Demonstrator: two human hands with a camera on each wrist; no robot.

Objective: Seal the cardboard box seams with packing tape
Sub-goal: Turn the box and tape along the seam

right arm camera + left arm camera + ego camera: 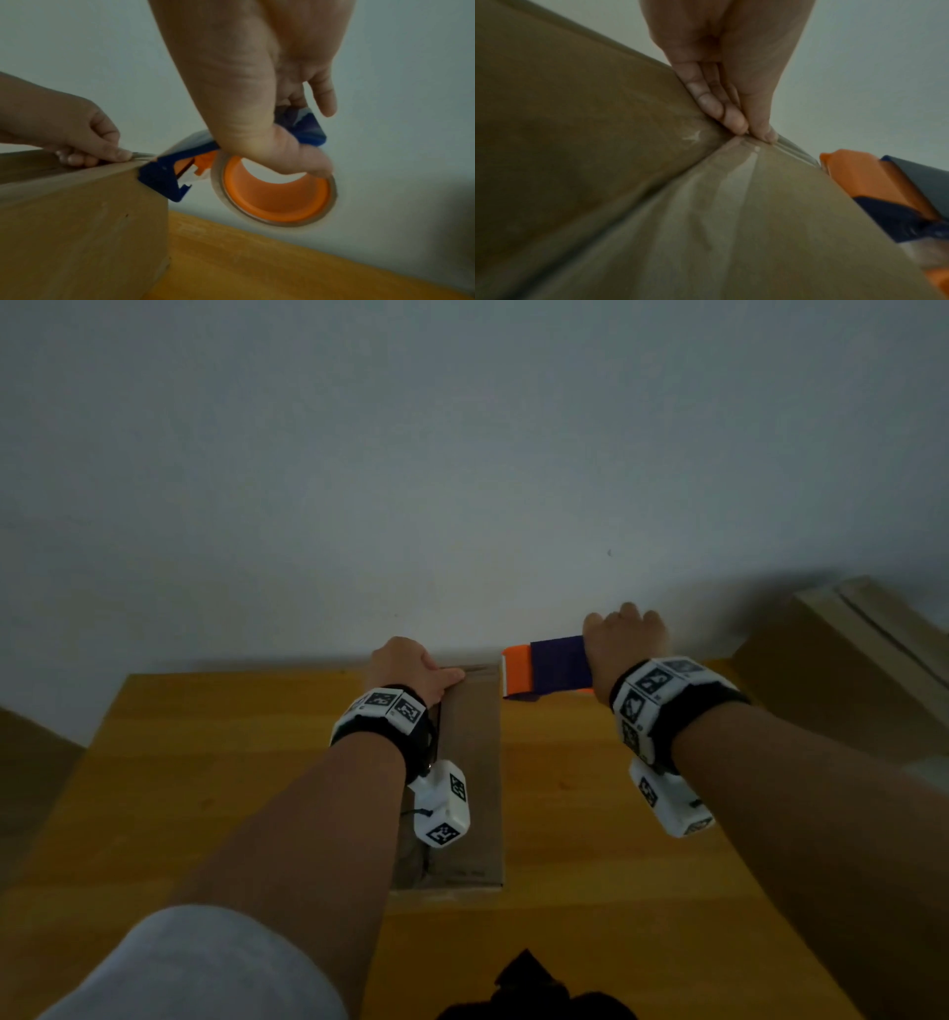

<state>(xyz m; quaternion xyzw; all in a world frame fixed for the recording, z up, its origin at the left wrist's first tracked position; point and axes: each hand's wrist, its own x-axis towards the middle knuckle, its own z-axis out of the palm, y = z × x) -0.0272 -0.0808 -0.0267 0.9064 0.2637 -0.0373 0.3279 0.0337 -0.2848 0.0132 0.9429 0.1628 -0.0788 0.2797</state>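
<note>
A brown cardboard box (472,773) stands on the wooden table (215,762), its top running away from me. My left hand (441,683) sits at the box's far top edge. There its thumb and fingertips (739,123) pinch the clear tape end (144,156) against the cardboard. My right hand (624,634) grips the orange and blue tape dispenser (547,667) just right of the box's far corner. In the right wrist view the thumb curls over the tape roll (275,194), and the dispenser's blue nose (164,178) touches the box corner (133,168).
A white wall rises directly behind the table. Another cardboard box (847,649) lies at the right, and brown cardboard (25,762) shows at the left edge. A dark object (534,988) sits at the near table edge.
</note>
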